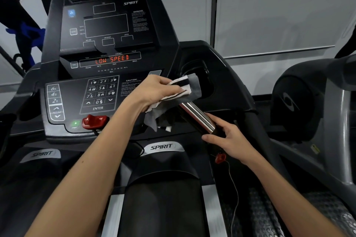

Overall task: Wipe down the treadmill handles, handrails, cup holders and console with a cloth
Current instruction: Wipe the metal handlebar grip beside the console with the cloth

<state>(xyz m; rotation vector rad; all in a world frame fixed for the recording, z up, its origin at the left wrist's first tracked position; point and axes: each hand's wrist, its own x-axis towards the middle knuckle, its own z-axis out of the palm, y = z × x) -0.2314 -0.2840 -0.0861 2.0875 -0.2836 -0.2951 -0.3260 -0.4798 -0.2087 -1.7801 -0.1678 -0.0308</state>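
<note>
Head view: cloth (189, 90) at the upper end of the chrome handle (196, 116), with the console (107, 25) powered.
Hazard, as a judgement: the display left of the chrome handle reads LOW SPEED, so the unit is live; loose cloth hangs below the grip, and a wide stroke leftward from the chrome handle could brush the keypad (100, 92), the start button (75, 123) or the red safety key (94, 120); left hand (154, 90) is clenched on the bunched cloth, pressing it over the chrome handle's upper end, just below the cup holder (200, 75); right hand (229, 140) is half-curled, thumb and fingers loosely gripping the chrome handle's lower end; grip pressure cannot be judged.
</note>
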